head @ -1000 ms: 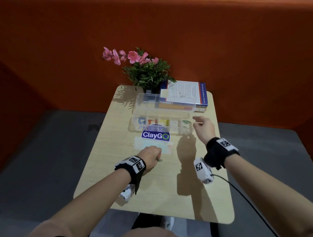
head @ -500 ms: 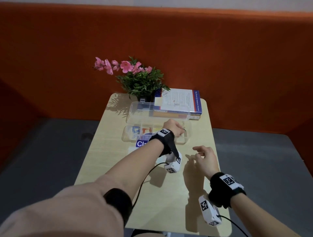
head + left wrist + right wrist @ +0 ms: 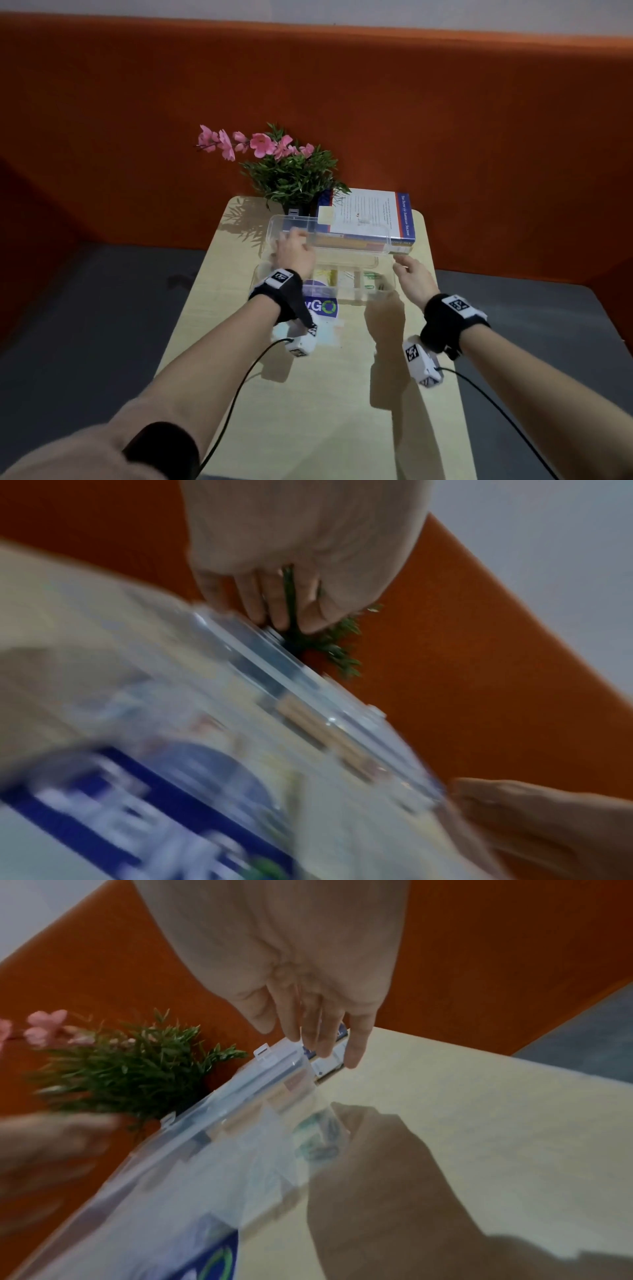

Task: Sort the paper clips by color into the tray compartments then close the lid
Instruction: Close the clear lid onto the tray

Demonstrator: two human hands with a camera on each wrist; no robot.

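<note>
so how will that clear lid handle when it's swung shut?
The lid looks like thin clear plastic, so probably light and slightly flexy. It's long; a hand at each end, left hand and right hand, should limit twisting. Glossy, possibly slippery.

Behind the raised lid (image 3: 329, 236), a book (image 3: 371, 216) and potted plant (image 3: 291, 174) crowd the table's (image 3: 308, 411) far edge; bare tabletop lies nearer.

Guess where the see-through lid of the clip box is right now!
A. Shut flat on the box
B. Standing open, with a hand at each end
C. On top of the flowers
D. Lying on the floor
B: the clear lid stands raised behind the tray, with the left hand at its left end and the right hand at its right corner.
</note>
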